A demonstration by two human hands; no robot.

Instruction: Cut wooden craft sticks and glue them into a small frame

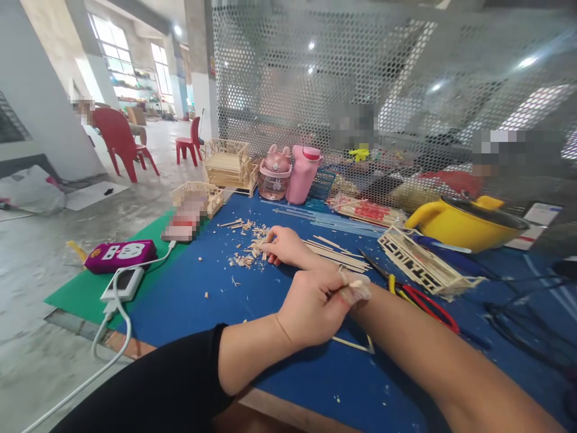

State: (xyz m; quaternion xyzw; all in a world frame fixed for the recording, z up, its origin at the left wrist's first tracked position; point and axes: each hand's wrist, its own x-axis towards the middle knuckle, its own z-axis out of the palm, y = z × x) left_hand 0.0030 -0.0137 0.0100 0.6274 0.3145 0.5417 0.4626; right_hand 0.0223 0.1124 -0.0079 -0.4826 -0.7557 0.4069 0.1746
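Note:
My right hand (288, 246) reaches across the blue table to a heap of short wooden stick pieces (252, 240). Its fingers are pinched together at the heap's edge; any piece between them is too small to make out. Closer to me, my left hand (315, 307) is closed around a crumpled whitish wad (358, 290), beside my right forearm. A small pale piece shows on top of the wad. Long thin wooden sticks (340, 255) lie right of my right hand. Under my forearm, a joined stick piece (354, 344) is partly hidden.
A stick-built wooden frame (421, 264), red-and-yellow-handled tools (433, 307) and a yellow pot (464, 225) stand right. Clear glue sticks (333, 221), a pink bottle (304, 174) and a pink jar (274, 180) are behind. Left are stacked wooden frames (228, 162), a purple box (119, 257) and a cabled white device (124, 282).

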